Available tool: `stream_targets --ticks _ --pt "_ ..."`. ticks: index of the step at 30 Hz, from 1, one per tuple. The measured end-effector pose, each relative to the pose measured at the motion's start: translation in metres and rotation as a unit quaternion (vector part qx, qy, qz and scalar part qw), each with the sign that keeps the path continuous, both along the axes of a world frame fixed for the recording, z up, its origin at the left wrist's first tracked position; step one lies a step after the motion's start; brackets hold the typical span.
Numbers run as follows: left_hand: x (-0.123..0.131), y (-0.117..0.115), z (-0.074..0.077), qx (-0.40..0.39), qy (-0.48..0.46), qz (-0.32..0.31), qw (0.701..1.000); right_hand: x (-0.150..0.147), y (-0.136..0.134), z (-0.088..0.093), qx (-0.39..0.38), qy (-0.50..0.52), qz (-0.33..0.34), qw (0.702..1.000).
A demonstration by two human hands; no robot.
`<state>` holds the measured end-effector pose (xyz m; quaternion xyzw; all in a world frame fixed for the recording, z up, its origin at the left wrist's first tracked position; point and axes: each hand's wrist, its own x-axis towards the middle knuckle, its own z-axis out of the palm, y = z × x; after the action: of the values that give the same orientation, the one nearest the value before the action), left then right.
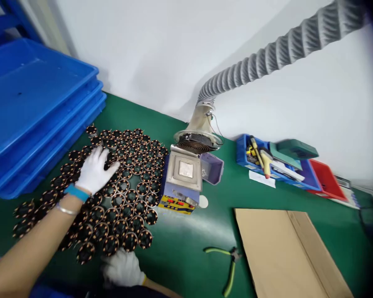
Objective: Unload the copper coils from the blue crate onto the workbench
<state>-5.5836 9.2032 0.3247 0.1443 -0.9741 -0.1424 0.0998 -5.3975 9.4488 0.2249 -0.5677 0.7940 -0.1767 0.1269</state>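
Observation:
Dark ring-shaped parts (131, 196) with copper-coloured dots round their rims, looking like motor stators, stand packed together on the green table. My left hand (95, 170), in a white glove, lies over the rings at the left of the group, thumb and fingers apart. At the near edge of the group is my right hand (123, 268), also white-gloved and smeared by motion. Its fingers are hidden or blurred, so I cannot make out whether it holds anything. Right of the rings stands a solder pot (185, 174) with a silvery square in its metal top.
Stacked blue trays (49, 95) stand at the left. A fume hood (199, 128) on a grey hose (261, 62) hangs over the pot's back, beside a purple bin (211, 169). Green-handled pliers (233, 256), cardboard (279, 248), a blue tool bin (242, 151) and a red bin (326, 180) lie right.

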Motion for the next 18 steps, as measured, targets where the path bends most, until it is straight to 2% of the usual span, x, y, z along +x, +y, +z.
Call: stream_targets --ticks 2,5,7,9,11,13,15,18 --pt "0.052 0.005 -0.017 -0.025 -0.025 -0.015 0.999 0.002 0.006 -0.005 -0.047 -0.014 0.007 0.999" --pt "0.091 0.014 -0.028 -0.043 -0.008 -0.069 0.997 0.002 0.006 -0.005 -0.069 -0.030 -0.024 0.997" --pt "0.102 0.021 -0.021 -0.032 0.027 -0.073 0.996 0.003 0.005 0.001 -0.068 -0.035 -0.035 0.996" --pt "0.116 0.033 -0.007 -0.013 0.065 -0.057 0.996 0.005 0.010 0.011 -0.085 -0.045 -0.036 0.995" --pt "0.143 0.051 0.006 0.011 0.098 -0.038 0.994 0.009 0.026 0.027 -0.126 -0.080 -0.041 0.988" --pt "0.184 0.072 0.010 0.044 0.124 -0.005 0.991 0.013 0.051 0.047 -0.192 -0.129 -0.050 0.972" --pt "0.230 0.088 0.007 0.067 0.151 0.026 0.986 0.011 0.077 0.067 -0.247 -0.151 -0.120 0.949" --pt "0.282 0.101 -0.002 0.068 0.178 0.064 0.980 -0.014 0.100 0.083 -0.236 -0.127 -0.327 0.906"
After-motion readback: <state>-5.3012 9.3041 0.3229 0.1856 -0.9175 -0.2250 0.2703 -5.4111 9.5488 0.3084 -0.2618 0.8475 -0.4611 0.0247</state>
